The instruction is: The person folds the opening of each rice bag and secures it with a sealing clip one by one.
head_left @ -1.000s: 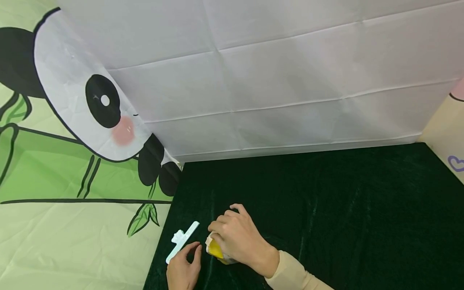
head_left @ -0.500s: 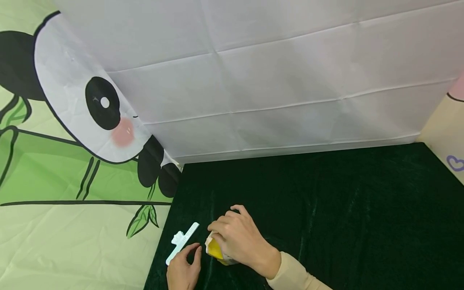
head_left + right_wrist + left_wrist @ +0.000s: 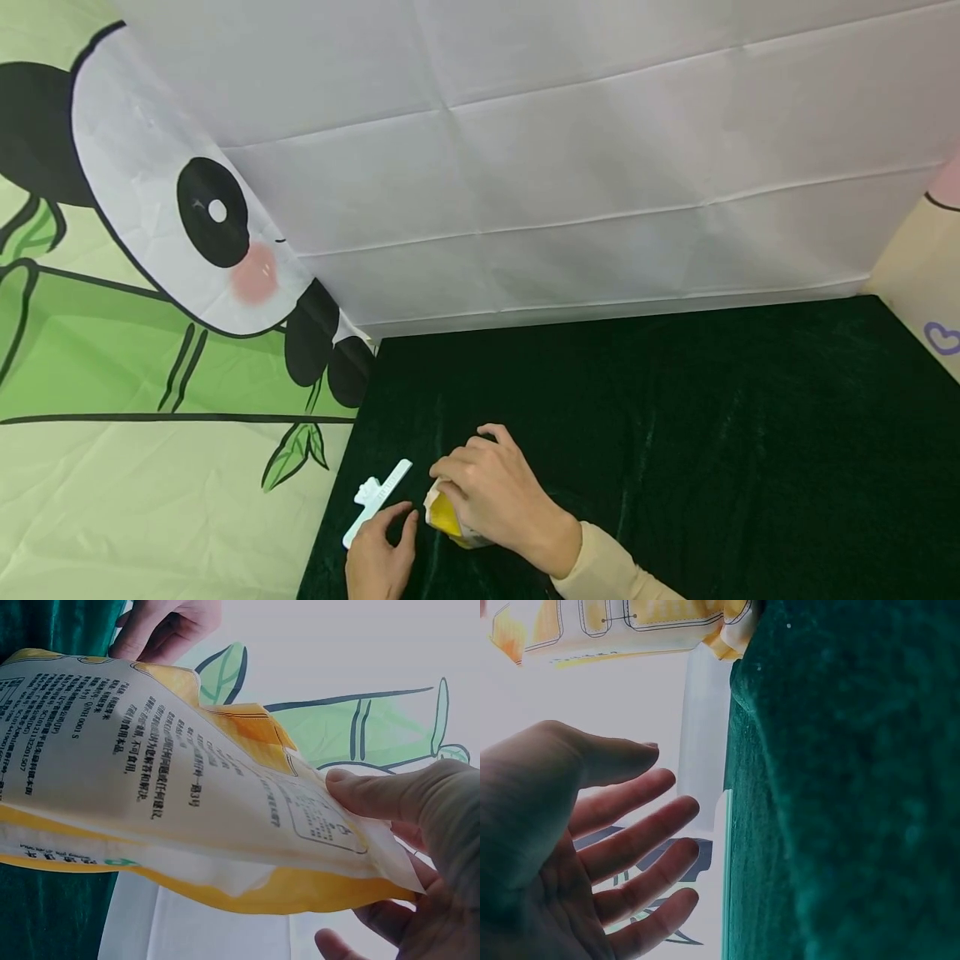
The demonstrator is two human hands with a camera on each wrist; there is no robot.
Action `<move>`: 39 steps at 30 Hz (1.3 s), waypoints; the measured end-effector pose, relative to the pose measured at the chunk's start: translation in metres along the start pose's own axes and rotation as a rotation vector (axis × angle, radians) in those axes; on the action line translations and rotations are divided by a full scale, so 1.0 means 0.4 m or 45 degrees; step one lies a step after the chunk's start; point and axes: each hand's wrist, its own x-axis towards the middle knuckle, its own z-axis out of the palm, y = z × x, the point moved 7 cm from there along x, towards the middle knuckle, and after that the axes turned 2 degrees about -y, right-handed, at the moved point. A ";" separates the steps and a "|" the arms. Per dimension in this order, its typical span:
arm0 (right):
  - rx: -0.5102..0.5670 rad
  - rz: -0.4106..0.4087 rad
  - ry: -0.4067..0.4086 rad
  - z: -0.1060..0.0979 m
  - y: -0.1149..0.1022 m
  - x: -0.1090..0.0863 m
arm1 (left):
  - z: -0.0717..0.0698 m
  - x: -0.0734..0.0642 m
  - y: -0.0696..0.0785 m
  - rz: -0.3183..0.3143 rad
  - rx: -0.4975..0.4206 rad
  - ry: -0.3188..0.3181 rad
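Note:
A yellow and white plastic food bag [image 3: 210,772] with printed text stands on the dark green cloth; in the head view most of it is hidden behind my right hand [image 3: 483,492]. The thumb and fingers of that hand pinch the bag's top end, as the right wrist view shows. To its left is my left hand [image 3: 381,554], its fingers loosely extended with nothing between them in the left wrist view. A pale blue bar clip [image 3: 377,502] lies slantwise just beyond the left hand, its lower end beside the fingers.
The dark green cloth [image 3: 675,433] covers the table, whose left edge runs close by the clip and left hand. Behind it hangs a white creased sheet [image 3: 585,167]. A panda-print backdrop [image 3: 150,250] stands at the left.

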 end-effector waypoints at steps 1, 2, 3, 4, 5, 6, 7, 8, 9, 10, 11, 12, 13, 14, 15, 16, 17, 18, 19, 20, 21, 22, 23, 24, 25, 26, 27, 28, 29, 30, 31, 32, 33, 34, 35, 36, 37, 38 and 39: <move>0.000 0.000 0.005 0.000 0.000 0.000 | 0.000 0.001 -0.001 0.001 -0.003 0.000; -0.001 0.000 0.008 -0.001 0.001 0.001 | -0.001 0.001 0.000 0.004 -0.004 -0.001; -0.001 0.000 0.010 -0.001 0.001 0.001 | -0.001 0.002 0.000 0.006 -0.005 0.000; -0.002 -0.001 0.011 -0.001 0.002 0.001 | -0.002 0.002 -0.001 0.006 -0.006 0.001; 0.000 -0.001 0.012 0.000 0.002 0.001 | -0.002 0.002 -0.001 0.006 -0.007 0.000; 0.000 -0.002 0.012 0.000 0.003 0.001 | -0.003 0.002 -0.002 0.006 -0.005 0.000; 0.001 -0.002 0.012 0.000 0.003 0.002 | -0.003 0.002 -0.003 0.006 -0.004 -0.002; 0.003 -0.003 0.011 0.000 0.003 0.002 | -0.002 0.002 -0.002 0.009 -0.003 -0.006; 0.004 -0.003 0.009 0.000 0.003 0.002 | -0.001 0.002 -0.002 0.011 -0.002 -0.008; 0.005 -0.002 0.009 0.001 0.002 0.002 | -0.001 0.002 -0.003 0.011 -0.002 -0.013; 0.005 -0.002 0.007 0.001 0.001 0.002 | -0.001 0.003 -0.004 0.011 -0.001 -0.018; 0.006 -0.001 0.006 0.002 0.000 0.002 | -0.001 0.004 -0.005 0.011 0.001 -0.023; 0.006 -0.001 0.005 0.002 -0.001 0.002 | -0.001 0.004 -0.005 0.009 0.002 -0.027; 0.006 0.000 0.005 0.003 -0.002 0.002 | 0.000 0.005 -0.006 0.010 0.004 -0.032; 0.004 0.000 0.006 0.003 -0.003 0.002 | 0.000 0.005 -0.007 0.009 0.007 -0.036; 0.004 -0.001 0.007 0.004 -0.004 0.002 | 0.000 0.006 -0.009 0.008 0.008 -0.039; 0.004 -0.001 0.009 0.004 -0.004 0.002 | 0.000 0.006 -0.010 0.010 0.010 -0.041; 0.001 -0.002 0.011 0.004 -0.005 0.002 | -0.001 0.007 -0.011 0.012 0.011 -0.041; 0.000 -0.003 0.013 0.005 -0.006 0.001 | -0.001 0.008 -0.012 0.014 0.011 -0.043; -0.001 -0.003 0.015 0.005 -0.007 0.001 | -0.001 0.009 -0.012 0.017 0.012 -0.044; -0.002 -0.003 0.016 0.006 -0.008 0.001 | -0.002 0.010 -0.013 0.021 0.015 -0.046; -0.004 -0.002 0.017 0.007 -0.008 0.001 | -0.002 0.011 -0.013 0.024 0.016 -0.047; -0.007 -0.001 0.016 0.007 -0.009 0.002 | -0.003 0.012 -0.013 0.026 0.018 -0.049; -0.009 0.000 0.016 0.008 -0.009 0.002 | -0.004 0.013 -0.013 0.027 0.020 -0.052; -0.007 0.001 0.015 0.008 -0.009 0.002 | -0.004 0.014 -0.012 0.028 0.021 -0.053; -0.005 0.002 0.015 0.008 -0.009 0.002 | -0.004 0.015 -0.011 0.027 0.022 -0.054; -0.004 0.003 0.015 0.008 -0.008 0.002 | -0.005 0.015 -0.010 0.025 0.024 -0.054; -0.001 0.003 0.014 0.008 -0.008 0.002 | -0.006 0.015 -0.010 0.023 0.022 -0.049; 0.003 0.003 0.015 0.008 -0.008 0.002 | -0.008 0.016 -0.009 0.022 0.021 -0.044; 0.006 0.002 0.016 0.008 -0.008 0.002 | -0.009 0.015 -0.009 0.021 0.020 -0.038; 0.010 0.001 0.016 0.008 -0.008 0.002 | -0.010 0.015 -0.009 0.020 0.019 -0.034; 0.012 0.000 0.017 0.008 -0.008 0.001 | -0.012 0.016 -0.008 0.021 0.019 -0.030; 0.012 0.000 0.019 0.008 -0.009 0.001 | -0.012 0.016 -0.009 0.022 0.019 -0.026; 0.015 0.000 0.019 0.008 -0.009 0.001 | -0.013 0.017 -0.010 0.023 0.019 -0.022; 0.016 0.000 0.020 0.007 -0.009 0.001 | -0.013 0.018 -0.010 0.022 0.020 -0.022; 0.018 0.001 0.022 0.007 -0.009 0.001 | -0.014 0.018 -0.011 0.017 0.020 -0.022; 0.021 0.001 0.023 0.007 -0.009 0.001 | -0.013 0.019 -0.013 0.012 0.021 -0.023; 0.022 0.002 0.024 0.006 -0.009 0.001 | -0.013 0.021 -0.015 0.007 0.023 -0.024; 0.024 0.004 0.023 0.006 -0.009 0.000 | -0.014 0.022 -0.016 0.004 0.023 -0.025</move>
